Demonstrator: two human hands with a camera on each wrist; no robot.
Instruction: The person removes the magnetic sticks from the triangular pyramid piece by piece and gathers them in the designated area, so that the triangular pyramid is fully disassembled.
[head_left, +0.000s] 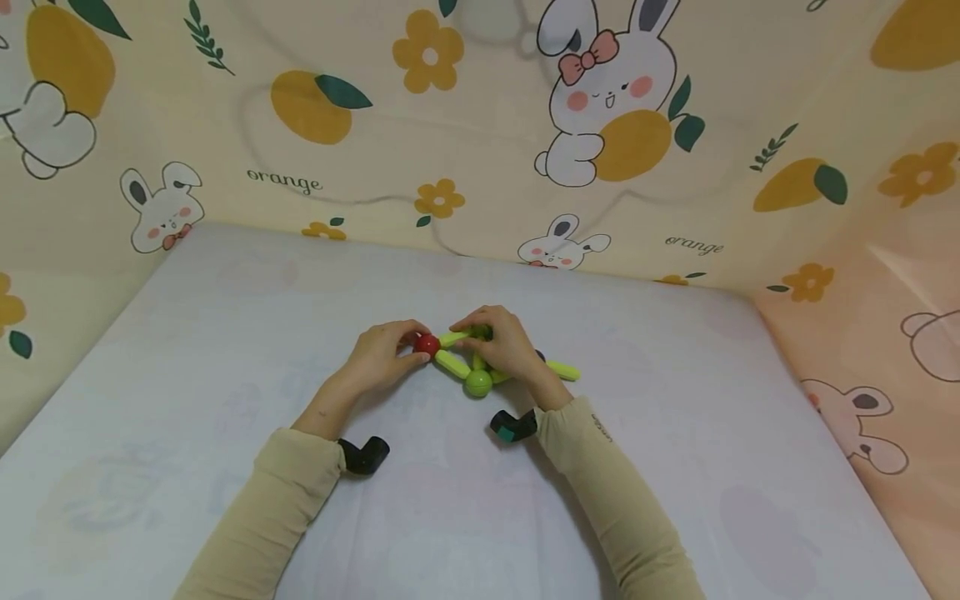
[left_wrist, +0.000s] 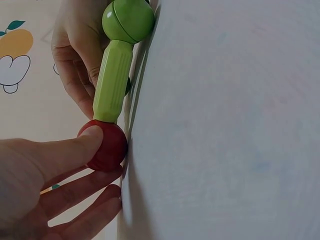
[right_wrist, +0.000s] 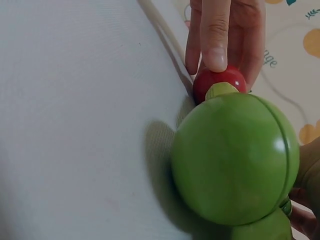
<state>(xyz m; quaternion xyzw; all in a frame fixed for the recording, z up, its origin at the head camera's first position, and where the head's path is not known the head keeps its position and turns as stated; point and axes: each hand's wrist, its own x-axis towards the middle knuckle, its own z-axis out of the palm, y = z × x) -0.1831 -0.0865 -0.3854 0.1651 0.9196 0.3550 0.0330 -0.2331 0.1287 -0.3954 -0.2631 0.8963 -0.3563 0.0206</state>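
Observation:
Several yellow-green rods and coloured balls are joined into a flat frame lying on the white surface. My left hand pinches a red ball at its left corner, the thumb pressing on it in the left wrist view. At the far side, my right hand holds a yellow-green rod between thumb and fingers, beside a darker green ball that it partly covers. Nearest the front sits a light green ball, large in the right wrist view. Another rod sticks out past the right wrist.
White cloth covers the table. A patterned cloth wall with rabbits and oranges rises behind it and along both sides. Black curved pieces protrude from both sleeve cuffs.

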